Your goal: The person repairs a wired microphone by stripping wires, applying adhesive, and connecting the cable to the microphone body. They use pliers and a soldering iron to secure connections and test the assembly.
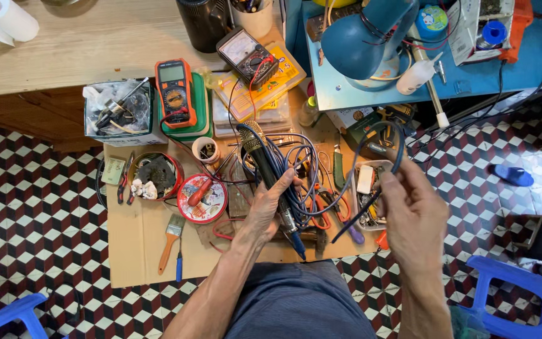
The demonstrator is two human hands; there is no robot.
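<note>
A dark microphone [265,164] with a gold mesh head tilts far-left, gripped at mid-body. Its blue-grey cable [354,164] loops in loose coils to the right, one strand arching up, seemingly pinched at right.

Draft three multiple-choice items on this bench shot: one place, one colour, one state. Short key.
1. Where does the paintbrush lie?
A. on the cardboard sheet
B. on the blue chair
C. in the left hand

2. What colour is the desk lamp?
A. red
B. blue
C. white

3. What does the left hand do?
A. rests open
B. grips the microphone
C. holds pliers

A: brush lies flat on the cardboard.
B: the shade is blue.
B: fingers wrap the microphone's body, while the right hand holds its cable.
</note>
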